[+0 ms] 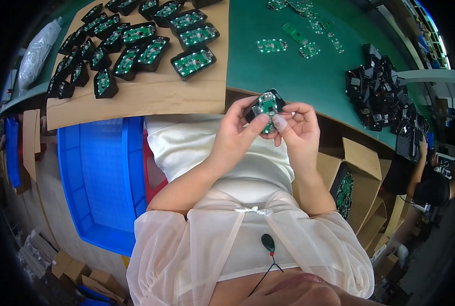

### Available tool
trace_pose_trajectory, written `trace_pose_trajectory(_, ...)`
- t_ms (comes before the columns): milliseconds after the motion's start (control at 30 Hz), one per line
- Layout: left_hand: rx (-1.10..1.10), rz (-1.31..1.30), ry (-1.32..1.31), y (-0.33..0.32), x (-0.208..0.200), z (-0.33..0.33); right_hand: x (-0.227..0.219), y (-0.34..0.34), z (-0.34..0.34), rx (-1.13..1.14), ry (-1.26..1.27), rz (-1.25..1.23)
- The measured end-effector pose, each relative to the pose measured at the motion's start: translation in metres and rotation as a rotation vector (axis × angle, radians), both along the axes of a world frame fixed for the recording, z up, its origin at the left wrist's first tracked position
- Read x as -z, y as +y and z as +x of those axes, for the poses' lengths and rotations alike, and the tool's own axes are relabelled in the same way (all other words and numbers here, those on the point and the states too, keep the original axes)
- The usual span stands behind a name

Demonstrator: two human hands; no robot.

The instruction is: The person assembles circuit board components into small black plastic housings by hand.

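Above my lap, by the table's front edge, both hands hold a green circuit board [268, 104] together with a black plastic housing [275, 95] behind it. My left hand [240, 122] grips the left side, its thumb pressing on the board's face. Closed around the right side is my right hand [298, 125], with its thumb on the lower part of the board. A thin wire with a small light end [292, 113] sticks out beside the right fingers. The fingers hide part of the housing, so I cannot tell how far the board sits inside it.
Several black housings with boards [192, 62] lie on a cardboard sheet [151, 99] at left. Loose boards [272, 46] and a pile of black housings [378, 92] rest on the green table [309, 76]. A blue crate [102, 183] and a cardboard box [361, 158] flank me. Another person's arm [419, 166] is at far right.
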State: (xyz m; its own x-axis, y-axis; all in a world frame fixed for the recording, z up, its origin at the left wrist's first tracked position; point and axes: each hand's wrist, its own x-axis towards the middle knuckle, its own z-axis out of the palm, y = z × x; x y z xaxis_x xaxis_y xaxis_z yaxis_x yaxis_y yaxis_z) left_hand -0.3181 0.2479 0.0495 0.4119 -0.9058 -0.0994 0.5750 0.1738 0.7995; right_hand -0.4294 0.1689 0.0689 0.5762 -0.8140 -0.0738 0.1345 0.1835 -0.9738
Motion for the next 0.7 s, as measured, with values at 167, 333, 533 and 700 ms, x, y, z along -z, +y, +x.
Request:
trace_pose_trajectory(167, 0.000, 0.136, -0.045, -0.002, -0.003, 0.005, 0.012, -0.002, 0.003, 0.022, 0.059, -0.419)
trace_pose_trajectory(333, 0.043, 0.158, -0.133, 0.002, -0.003, 0.007, 0.012, -0.002, 0.002, 0.052, 0.141, -0.613)
trace_pose_trajectory(533, -0.078, 0.083, -0.315, 0.000, -0.003, 0.003, 0.010, -0.004, 0.005, -0.016, 0.104, -0.592)
trace_pose_trajectory(700, -0.114, 0.106, -0.395, 0.001, -0.005, 0.009, 0.007, -0.011, 0.003, -0.058, 0.018, -0.347)
